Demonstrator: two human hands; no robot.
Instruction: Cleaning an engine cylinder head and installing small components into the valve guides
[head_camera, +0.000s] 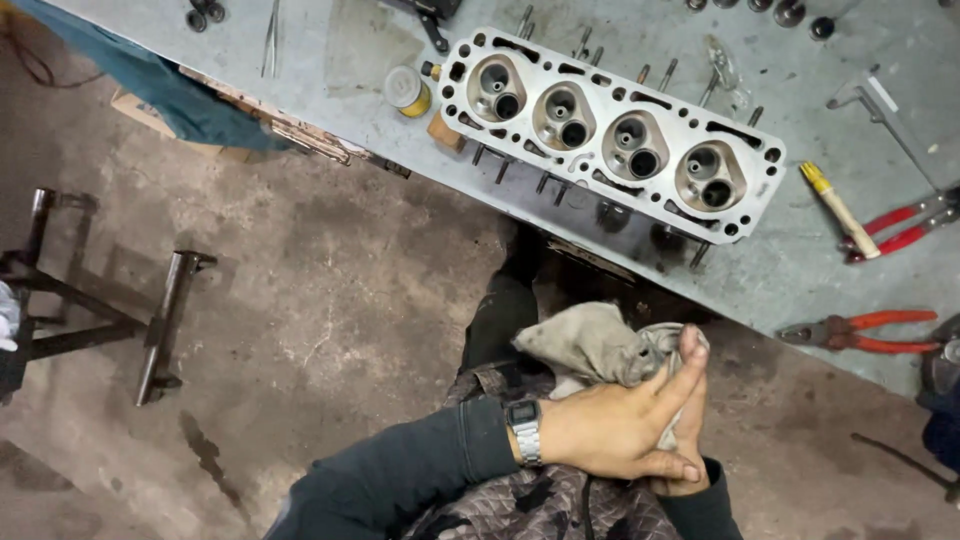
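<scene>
My left hand (620, 425) lies flat across a crumpled grey rag (590, 345), pressing it against my right hand (690, 440), which is mostly hidden underneath with only its fingers showing. Both hands are held in front of my body, below the bench edge. A digital wristwatch (523, 428) sits on my left wrist. On the grey workbench (800, 270) above the hands lies an aluminium cylinder head (610, 135), face up, with its combustion chambers and valves showing.
Two red-handled pliers (900, 230) (865, 330) and a yellow-handled tool (838, 208) lie on the bench at right. A small tin (408, 90) stands left of the head. A dark metal stand (100, 300) is on the concrete floor at left. Blue cloth (150, 80) hangs off the bench.
</scene>
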